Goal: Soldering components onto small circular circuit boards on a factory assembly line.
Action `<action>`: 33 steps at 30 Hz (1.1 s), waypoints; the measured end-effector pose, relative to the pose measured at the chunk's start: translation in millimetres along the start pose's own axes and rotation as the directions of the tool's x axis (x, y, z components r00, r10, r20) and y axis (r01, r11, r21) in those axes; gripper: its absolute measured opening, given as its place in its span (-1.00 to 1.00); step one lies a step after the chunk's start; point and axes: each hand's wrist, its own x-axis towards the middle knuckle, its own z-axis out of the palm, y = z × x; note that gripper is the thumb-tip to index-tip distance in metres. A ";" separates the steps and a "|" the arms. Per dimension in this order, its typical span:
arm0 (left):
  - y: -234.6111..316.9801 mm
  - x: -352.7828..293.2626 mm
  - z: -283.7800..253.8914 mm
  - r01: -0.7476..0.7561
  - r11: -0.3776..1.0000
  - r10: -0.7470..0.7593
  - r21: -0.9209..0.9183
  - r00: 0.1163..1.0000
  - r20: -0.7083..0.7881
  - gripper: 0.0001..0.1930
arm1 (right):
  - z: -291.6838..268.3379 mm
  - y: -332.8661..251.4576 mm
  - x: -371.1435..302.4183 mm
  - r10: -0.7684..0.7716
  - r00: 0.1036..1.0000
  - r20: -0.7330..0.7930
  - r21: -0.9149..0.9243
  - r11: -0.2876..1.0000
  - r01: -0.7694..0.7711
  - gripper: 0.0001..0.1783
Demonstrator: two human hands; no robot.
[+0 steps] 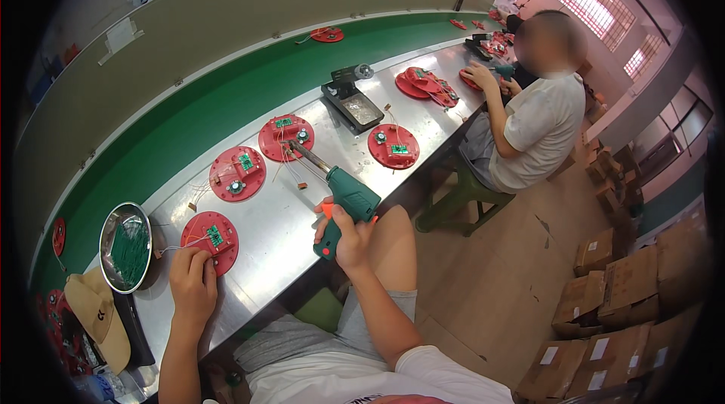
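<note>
In my right hand (351, 238) is a green soldering gun (353, 194) with an orange trigger, its fingers wrapped round the grip. The long metal barrel points up and left, and its tip appears over the edge of a red round disc (272, 149). My left hand (192, 277) is closed at the lower left of a nearer red disc (229, 242), fingertips together; what they pinch is hidden. That disc carries a green circuit board (215, 235), and pale wires run from it leftward past the fingers.
A metal bowl (106, 272) of green strips and a tan cap (102, 321) lie left. More red discs (237, 174) sit along the metal bench, with a soldering stand (353, 108) behind. A co-worker (540, 117) sits right; cardboard boxes (630, 276) stack on the floor.
</note>
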 end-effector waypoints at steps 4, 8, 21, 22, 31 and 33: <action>0.5 0.9 -0.6 -0.006 1.000 0.006 0.013 1.000 -0.002 -0.86 | -0.9 1.1 -0.2 -0.003 1.000 0.008 -0.006 1.000 0.003 -0.72; 0.2 -0.1 -1.8 0.014 1.000 -0.015 0.007 1.000 0.023 -0.87 | -1.3 0.8 -1.0 0.003 1.000 0.009 -0.003 1.000 -0.003 -0.71; -2.7 -1.1 -3.0 0.026 1.000 -0.026 0.002 0.999 0.027 -0.87 | -1.0 1.0 -1.3 0.003 1.000 0.018 -0.006 1.000 -0.003 -0.71; -2.4 -0.7 -3.3 0.024 1.000 -0.024 -0.001 0.999 0.028 -0.87 | -1.0 0.4 -1.5 0.005 1.000 0.019 -0.006 1.000 -0.005 -0.71; -1.6 -1.7 -4.6 0.102 0.993 -0.107 -0.057 0.990 -0.086 -0.89 | -0.5 -4.6 -5.7 0.052 0.996 0.066 0.010 0.999 -0.052 -0.70; -4.7 -3.3 -7.3 0.101 0.994 -0.105 -0.051 0.992 -0.075 -0.90 | 0.2 -4.6 -6.1 0.050 0.996 0.077 -0.007 0.999 -0.050 -0.71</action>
